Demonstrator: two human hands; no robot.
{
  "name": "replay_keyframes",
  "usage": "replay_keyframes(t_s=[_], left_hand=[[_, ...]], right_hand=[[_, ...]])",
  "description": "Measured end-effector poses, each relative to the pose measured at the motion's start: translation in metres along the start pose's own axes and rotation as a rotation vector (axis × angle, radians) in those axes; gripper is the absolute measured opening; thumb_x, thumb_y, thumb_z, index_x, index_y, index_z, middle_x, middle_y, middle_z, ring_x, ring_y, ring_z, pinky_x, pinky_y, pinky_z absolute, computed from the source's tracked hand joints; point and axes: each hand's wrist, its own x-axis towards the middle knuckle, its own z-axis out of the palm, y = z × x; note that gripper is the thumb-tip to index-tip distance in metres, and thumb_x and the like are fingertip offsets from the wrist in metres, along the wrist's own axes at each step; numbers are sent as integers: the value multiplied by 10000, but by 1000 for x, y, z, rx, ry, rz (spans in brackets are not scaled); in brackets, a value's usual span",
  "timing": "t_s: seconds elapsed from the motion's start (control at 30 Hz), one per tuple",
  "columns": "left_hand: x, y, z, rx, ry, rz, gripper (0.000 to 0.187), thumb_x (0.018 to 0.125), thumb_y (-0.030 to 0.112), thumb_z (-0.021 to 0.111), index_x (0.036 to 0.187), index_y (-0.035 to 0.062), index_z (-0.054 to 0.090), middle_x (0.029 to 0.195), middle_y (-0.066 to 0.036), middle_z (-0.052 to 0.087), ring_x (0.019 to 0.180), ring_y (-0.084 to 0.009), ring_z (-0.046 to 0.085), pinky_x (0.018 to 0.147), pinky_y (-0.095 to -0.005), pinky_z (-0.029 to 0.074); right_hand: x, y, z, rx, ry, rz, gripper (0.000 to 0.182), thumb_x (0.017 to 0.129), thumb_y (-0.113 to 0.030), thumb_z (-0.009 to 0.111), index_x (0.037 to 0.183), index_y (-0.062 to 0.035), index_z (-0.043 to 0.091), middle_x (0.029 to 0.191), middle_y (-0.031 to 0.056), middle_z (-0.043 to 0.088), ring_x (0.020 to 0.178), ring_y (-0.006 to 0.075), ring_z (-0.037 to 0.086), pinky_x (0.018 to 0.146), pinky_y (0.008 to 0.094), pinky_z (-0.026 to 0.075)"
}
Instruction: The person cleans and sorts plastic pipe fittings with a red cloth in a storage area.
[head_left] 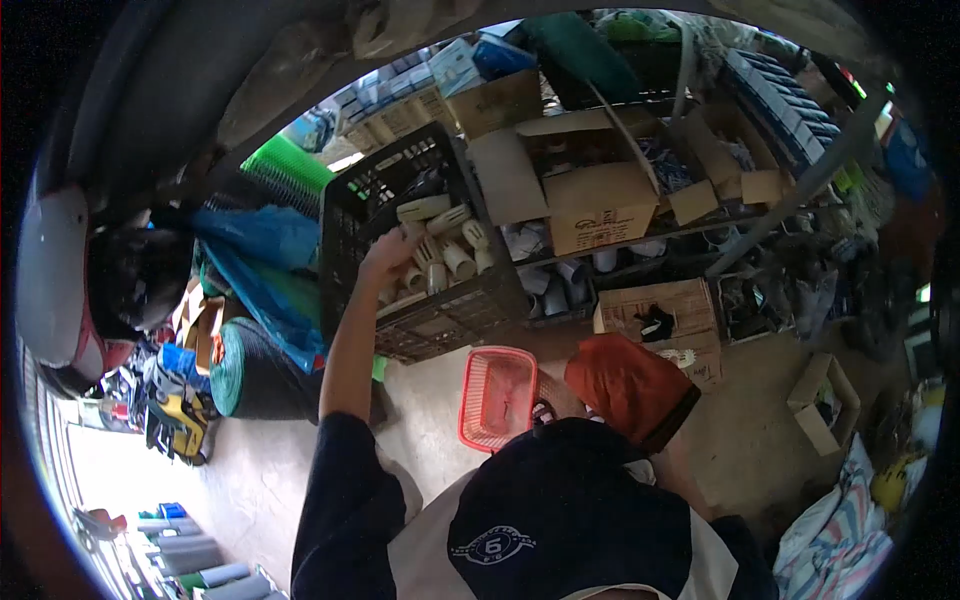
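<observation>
My left hand (391, 252) reaches into a black plastic crate (425, 322) and is among cream-coloured plastic pipe fittings (457, 261). Its fingers point down at the fittings and are partly hidden, so I cannot make out whether they grip one. Below the crate, a red plastic basket (498, 398) stands on the floor with nothing visible in it. Part of my right forearm shows beside my dark shirt, near a red-orange cloth (625, 390); the right hand itself is hidden.
Open cardboard boxes (600, 208) line a shelf right of the crate. Another carton (660, 318) stands on the floor below. At left are a dark green mesh roll (262, 368) and blue sheeting (265, 240). A striped sack (840, 515) lies at lower right.
</observation>
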Motion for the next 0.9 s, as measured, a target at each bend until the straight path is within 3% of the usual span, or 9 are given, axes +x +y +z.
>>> replay_keyframes(t_s=[0.13,0.23,0.37,0.43,0.67,0.73,0.8,0.87,0.9], left_hand=[[48,-18,44,150,-277,106,650,899,597,554,1100,-11,666,864,-152,735,859,-289,720,879,-436,533],[37,5,51,212,-163,57,658,883,624,559,1099,12,669,870,-150,736,874,-298,719,903,-446,526],[128,-66,124,238,-123,159,521,904,457,632,1240,60,607,1101,-142,668,964,-280,675,869,-437,514],[164,-104,146,88,-80,304,531,901,443,638,1277,69,600,1199,-162,641,1007,-298,662,856,-433,525],[18,-15,0,14,-225,-111,555,906,473,599,1226,19,610,1206,-254,607,941,-385,675,822,-462,551],[-19,-9,-31,-27,-139,-47,566,907,481,588,1211,5,613,1208,-280,597,922,-409,678,812,-471,559],[-48,-28,-38,62,159,263,609,883,484,610,1249,-1,575,1243,-268,572,966,-397,662,819,-455,564],[-100,-25,-49,-298,345,321,641,864,447,637,1328,27,497,1260,-232,564,987,-366,657,812,-440,562],[-145,12,-58,-702,373,214,671,857,408,653,1387,58,437,1259,-201,570,985,-341,659,803,-434,558]], right_hand=[[-36,-4,-33,35,167,-105,596,1036,-514,350,1482,-120,339,1427,118,473,1265,251,498,1091,419,392],[-57,1,-49,70,273,-161,597,1035,-516,350,1482,-120,338,1434,117,467,1270,251,493,1095,417,388],[-72,4,-59,98,357,-220,599,1035,-518,350,1483,-121,338,1443,117,458,1278,251,486,1100,415,383],[-74,4,-64,108,380,-242,600,1034,-519,350,1483,-121,337,1447,117,454,1281,250,483,1102,413,381],[-61,-6,-69,111,368,-280,602,1033,-523,349,1483,-122,336,1463,116,439,1294,250,471,1111,409,372],[-51,-11,-69,107,349,-279,603,1033,-525,349,1483,-123,336,1467,116,434,1298,249,468,1113,408,369],[-39,-15,-68,117,327,-286,604,1033,-526,349,1483,-123,335,1471,116,430,1301,249,464,1116,407,366],[-25,-16,-66,128,299,-287,605,1033,-527,349,1483,-123,335,1476,115,426,1305,249,461,1118,405,364],[-17,-17,-64,136,284,-288,605,1032,-527,349,1483,-124,335,1478,115,424,1307,249,459,1120,405,362]])
